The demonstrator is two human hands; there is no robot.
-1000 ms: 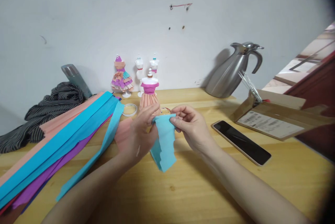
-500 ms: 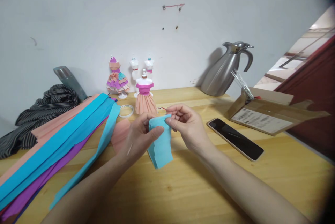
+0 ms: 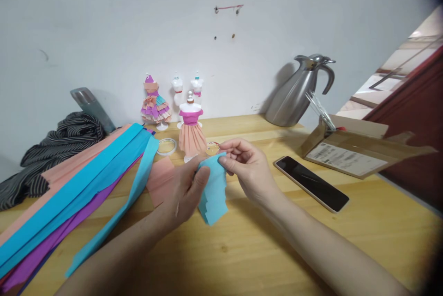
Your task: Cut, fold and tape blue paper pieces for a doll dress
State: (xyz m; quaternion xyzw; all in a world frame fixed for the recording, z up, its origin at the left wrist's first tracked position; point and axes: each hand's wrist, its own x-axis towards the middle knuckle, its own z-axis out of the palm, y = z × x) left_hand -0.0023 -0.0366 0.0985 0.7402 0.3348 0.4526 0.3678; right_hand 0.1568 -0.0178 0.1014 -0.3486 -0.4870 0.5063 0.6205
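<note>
The left hand (image 3: 189,185) and right hand (image 3: 244,162) each pinch the top edge of a light-blue paper piece (image 3: 214,194), thumbs closed against it. It hangs above the middle of the tabletop (image 3: 242,250), nearer than the pink-topped dress form (image 3: 191,125).

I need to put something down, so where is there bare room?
Bare table shows right of the phone, in front of the box; between the forearms, below the held light-blue paper; and between the pink-topped mannequin and steel jug. The left is crowded with paper strips and striped cloth.
</note>
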